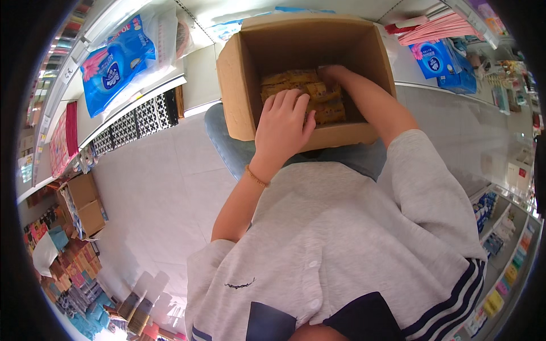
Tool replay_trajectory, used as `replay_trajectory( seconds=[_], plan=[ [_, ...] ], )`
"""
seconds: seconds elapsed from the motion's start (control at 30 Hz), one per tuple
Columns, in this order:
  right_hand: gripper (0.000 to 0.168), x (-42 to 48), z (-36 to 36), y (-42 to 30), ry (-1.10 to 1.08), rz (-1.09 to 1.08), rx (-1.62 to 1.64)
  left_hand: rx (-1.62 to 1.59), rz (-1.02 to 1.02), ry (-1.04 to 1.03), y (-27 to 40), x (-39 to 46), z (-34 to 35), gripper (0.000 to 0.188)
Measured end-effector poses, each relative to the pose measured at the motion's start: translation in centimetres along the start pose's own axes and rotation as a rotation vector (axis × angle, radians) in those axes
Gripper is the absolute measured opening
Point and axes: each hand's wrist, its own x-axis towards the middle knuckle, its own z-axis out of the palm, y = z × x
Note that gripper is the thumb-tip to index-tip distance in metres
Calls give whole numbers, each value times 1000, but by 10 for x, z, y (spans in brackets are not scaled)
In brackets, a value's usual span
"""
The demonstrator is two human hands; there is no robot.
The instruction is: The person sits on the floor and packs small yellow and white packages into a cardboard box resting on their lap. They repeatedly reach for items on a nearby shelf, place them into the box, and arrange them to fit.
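Observation:
An open cardboard box [233, 85] stands before me, holding several yellow packets [328, 111] in rows at its bottom. My left hand [286, 117] reaches over the near left part of the box, its fingers bent above the packets; whether it grips one cannot be seen. Deeper inside, at the right, my right hand [330, 76] is at the packets near the far side. Its fingers are shadowed and partly hidden, so its hold is unclear.
A grey-blue seat [226, 136] shows under the box. White shelves [196, 85] lie beyond and to both sides, with a blue tissue pack [113, 70] at left and blue packages [439, 59] at right. Another cardboard box [87, 204] sits on the left over the tiled floor [158, 192].

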Motion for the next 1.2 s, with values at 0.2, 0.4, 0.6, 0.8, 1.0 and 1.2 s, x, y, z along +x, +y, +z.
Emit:
replay_trajectory(
  seconds=[0.2,0.4,0.6,0.8,1.0,1.2],
  plan=[
    [64,85,81,42,101,-12,171,-22,46,9,2,3,1,23],
    [45,43,78,22,232,0,-46,-33,57,16,2,2,3,22],
    [31,36,87,9,434,118,21,-21,41,4,5,2,1,22],
    [31,25,73,8,449,69,98,-6,24,-19,5,1,0,22],
    [50,36,63,7,176,-4,200,-12,2,-54,7,3,-1,22],
    [45,-17,-13,-18,183,-220,284,-6,-25,-74,8,1,-1,22]
  ],
)
